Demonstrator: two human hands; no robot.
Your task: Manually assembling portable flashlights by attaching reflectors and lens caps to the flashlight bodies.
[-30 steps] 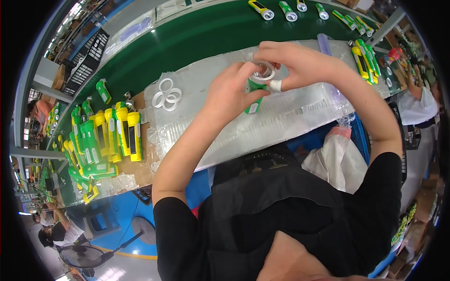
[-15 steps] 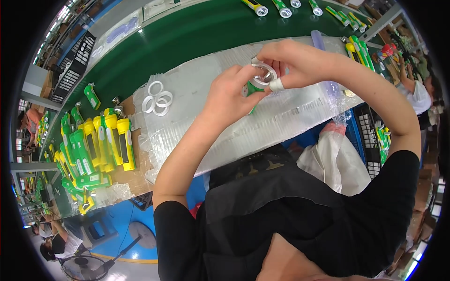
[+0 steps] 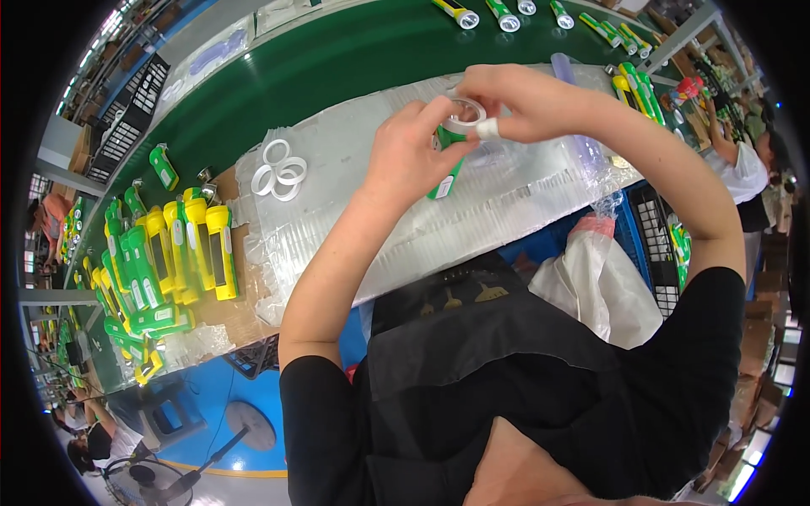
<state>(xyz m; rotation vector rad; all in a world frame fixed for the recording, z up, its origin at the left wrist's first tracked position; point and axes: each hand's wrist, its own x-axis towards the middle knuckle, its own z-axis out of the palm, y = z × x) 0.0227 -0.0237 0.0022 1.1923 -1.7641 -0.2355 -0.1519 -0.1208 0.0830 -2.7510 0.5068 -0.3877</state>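
A green flashlight stands tilted above the work surface, its head toward the far side and its body partly hidden by my fingers. My left hand is closed around its head from the left. From the right, my right hand, with white tape on a finger, grips a white ring at the flashlight's head. Whether the ring is fully seated I cannot tell. To the left, several loose white rings lie in a cluster on the plastic-covered board.
Many green and yellow flashlights are piled on cardboard at left. Several finished-looking flashlights lie on the green belt beyond the board. Clear plastic tubing lies at right. A white sack and black crate sit below the edge.
Both hands have turned the flashlight a little, so more of its green body shows below my left hand. The view has shifted slightly; the right fingers still hold the ring.
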